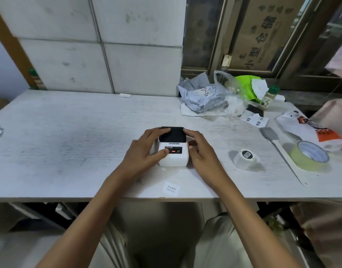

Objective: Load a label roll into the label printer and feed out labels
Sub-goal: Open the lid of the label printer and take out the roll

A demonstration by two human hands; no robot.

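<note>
A small white label printer (pixel 174 157) with a black lid stands on the white table (pixel 69 136), its lid down. My left hand (pixel 145 149) wraps its left side, the thumb resting on the front panel by a red light and the forefinger on the lid's far corner. My right hand (pixel 199 149) grips its right side, fingers on the lid's other corner. A white label roll (pixel 245 158) with a black core lies on the table to the right, apart from both hands. A single printed label (pixel 171 188) lies near the front edge.
A roll of yellow-green tape (pixel 309 156) and a grey-headed brush (pixel 276 142) lie at the right. Grey mailer bags (pixel 201 95), clear plastic, a small green-capped bottle (pixel 268 96) and a printed white bag (pixel 311 130) crowd the back right. A tiled wall stands behind the table.
</note>
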